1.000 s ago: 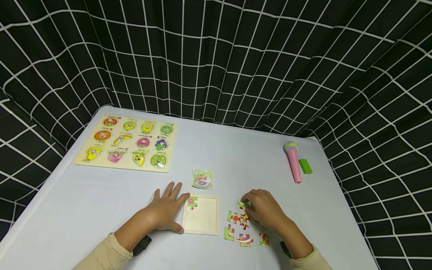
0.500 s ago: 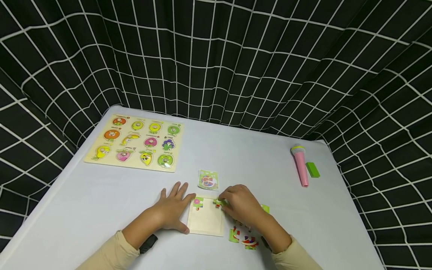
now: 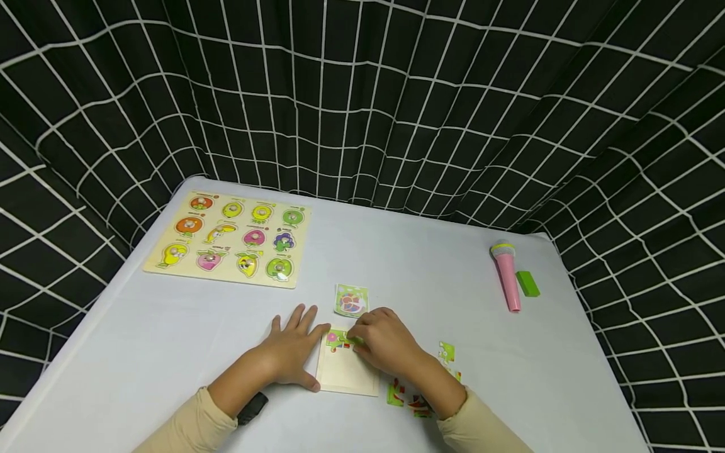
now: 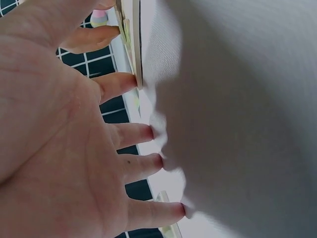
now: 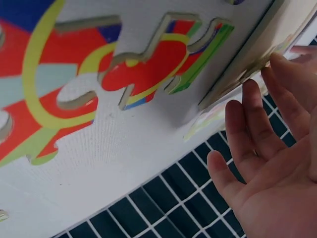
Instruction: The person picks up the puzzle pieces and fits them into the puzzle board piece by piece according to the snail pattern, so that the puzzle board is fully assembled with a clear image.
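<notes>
A square wooden puzzle tray [image 3: 348, 377] lies on the white table. My left hand [image 3: 283, 357] rests flat at its left side with spread fingers; thumb and index finger touch the frame. In the left wrist view the fingertips of that hand [image 4: 74, 129] meet the tabletop. A green puzzle piece with a pink spot [image 3: 331, 338] sits in the tray's upper left corner. Right beside it my right hand [image 3: 391, 343] pinches another green and red puzzle piece [image 3: 345, 344] between thumb and index finger, partly hidden by the fingers. The right wrist view shows this hand [image 5: 277, 158] at the tray edge.
Loose puzzle pieces [image 3: 395, 394] lie right of the tray, some under the right forearm. A small picture card [image 3: 351, 301] lies behind the tray. Farther off are a fruit peg board [image 3: 226, 242], a pink toy microphone [image 3: 508, 277] and a green block [image 3: 528, 284].
My right hand has picked up a puzzle piece from the loose ones and carried it left into the tray, next to the corner piece. The left hand has stayed at the tray's side.
</notes>
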`<action>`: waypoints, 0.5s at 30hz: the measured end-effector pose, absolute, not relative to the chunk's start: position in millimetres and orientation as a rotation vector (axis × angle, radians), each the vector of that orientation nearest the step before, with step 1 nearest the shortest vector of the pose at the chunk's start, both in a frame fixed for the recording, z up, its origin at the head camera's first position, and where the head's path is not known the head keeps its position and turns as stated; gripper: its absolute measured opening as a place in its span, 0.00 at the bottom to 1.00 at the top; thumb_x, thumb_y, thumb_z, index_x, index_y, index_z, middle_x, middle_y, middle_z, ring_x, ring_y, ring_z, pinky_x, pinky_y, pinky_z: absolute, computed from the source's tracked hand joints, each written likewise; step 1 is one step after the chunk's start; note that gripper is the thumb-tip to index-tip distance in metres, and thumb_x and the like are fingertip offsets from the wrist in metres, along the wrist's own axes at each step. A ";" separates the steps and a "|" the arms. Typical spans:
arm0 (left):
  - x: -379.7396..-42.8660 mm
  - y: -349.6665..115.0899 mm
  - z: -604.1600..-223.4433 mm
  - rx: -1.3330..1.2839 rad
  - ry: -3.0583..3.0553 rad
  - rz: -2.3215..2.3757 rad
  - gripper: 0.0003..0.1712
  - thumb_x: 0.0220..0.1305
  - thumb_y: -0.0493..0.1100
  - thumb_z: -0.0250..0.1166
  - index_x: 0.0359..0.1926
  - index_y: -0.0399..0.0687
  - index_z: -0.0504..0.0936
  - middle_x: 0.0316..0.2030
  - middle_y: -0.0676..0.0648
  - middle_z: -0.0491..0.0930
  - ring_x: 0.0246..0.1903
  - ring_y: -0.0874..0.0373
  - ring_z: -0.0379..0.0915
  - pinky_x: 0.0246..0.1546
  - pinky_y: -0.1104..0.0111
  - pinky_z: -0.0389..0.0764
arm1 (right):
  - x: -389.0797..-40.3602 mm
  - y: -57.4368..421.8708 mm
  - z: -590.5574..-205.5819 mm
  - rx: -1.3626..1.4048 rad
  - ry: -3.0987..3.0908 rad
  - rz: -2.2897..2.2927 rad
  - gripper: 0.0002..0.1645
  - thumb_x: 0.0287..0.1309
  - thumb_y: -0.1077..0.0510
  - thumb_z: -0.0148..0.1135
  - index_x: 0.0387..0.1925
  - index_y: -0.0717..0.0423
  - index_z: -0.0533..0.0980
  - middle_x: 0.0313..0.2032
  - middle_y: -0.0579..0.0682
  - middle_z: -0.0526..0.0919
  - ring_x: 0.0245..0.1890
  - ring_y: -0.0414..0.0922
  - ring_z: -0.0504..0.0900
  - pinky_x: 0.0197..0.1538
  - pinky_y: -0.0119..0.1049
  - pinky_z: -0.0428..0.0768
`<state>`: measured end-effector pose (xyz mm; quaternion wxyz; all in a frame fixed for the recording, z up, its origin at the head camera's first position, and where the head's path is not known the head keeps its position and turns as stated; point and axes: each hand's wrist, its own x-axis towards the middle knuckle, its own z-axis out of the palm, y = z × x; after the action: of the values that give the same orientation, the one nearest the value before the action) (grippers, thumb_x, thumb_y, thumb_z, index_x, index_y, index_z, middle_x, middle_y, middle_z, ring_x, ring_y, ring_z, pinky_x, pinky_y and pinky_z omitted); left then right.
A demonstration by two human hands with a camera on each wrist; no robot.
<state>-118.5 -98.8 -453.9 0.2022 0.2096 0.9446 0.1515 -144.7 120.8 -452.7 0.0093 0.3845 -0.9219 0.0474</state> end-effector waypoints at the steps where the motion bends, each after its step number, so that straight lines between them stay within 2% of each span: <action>1: -118.7 -98.7 -453.8 0.586 2.638 0.422 0.62 0.37 0.64 0.78 0.71 0.48 0.63 0.74 0.34 0.46 0.74 0.34 0.36 0.62 0.29 0.47 | -144.6 120.4 -452.8 1.195 -2.882 0.140 0.10 0.53 0.52 0.72 0.40 0.45 0.85 0.41 0.41 0.85 0.47 0.43 0.80 0.60 0.46 0.72; 8: -120.2 -97.7 -454.1 0.609 2.646 0.414 0.62 0.37 0.64 0.78 0.71 0.48 0.62 0.74 0.34 0.46 0.74 0.33 0.36 0.61 0.29 0.48 | -143.2 119.0 -452.0 1.166 -2.915 0.098 0.11 0.53 0.52 0.72 0.41 0.44 0.85 0.40 0.41 0.84 0.48 0.44 0.79 0.60 0.45 0.71; 15: -117.1 -98.3 -455.2 0.604 2.651 0.435 0.62 0.36 0.64 0.79 0.71 0.47 0.63 0.74 0.33 0.46 0.73 0.33 0.36 0.61 0.29 0.47 | -141.9 133.9 -444.1 1.171 -2.948 0.176 0.14 0.54 0.52 0.71 0.43 0.46 0.84 0.44 0.41 0.85 0.51 0.44 0.79 0.61 0.47 0.70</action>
<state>-117.1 -98.3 -455.2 0.1930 0.2154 0.9446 0.1550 -141.9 133.9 -444.1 -0.0178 0.3686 -0.9278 0.0554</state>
